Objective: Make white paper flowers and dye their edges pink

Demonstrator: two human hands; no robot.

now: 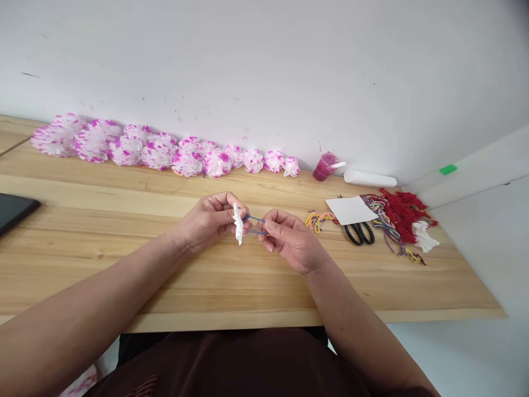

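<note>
While the brown clothes of the person are close to the near edge of the tabletop, both hands are up over the middle of it. The left hand pinches a small bunch of white paper and one end of a blue string with its thumb and fingers. The right hand has its thumb and fingers tight on the other end of the blue string. The two hands are near each other but apart, and the string goes between them in two lines.

Over toward the right edge are scissors with black handles. A white card lies over their blades. Yellow and pink strings lie to the left of it. On its other side are many-colored strings, a red fluffy pile and crumpled white paper. A flat black thing is far to the left.

Along the back edge, a row of white and pink puffs goes from big at the left to small near the middle. Next come a cup of pink stuff with a white stick, then a white roll near the back right corner. Behind is a pale wall with little spots.
</note>
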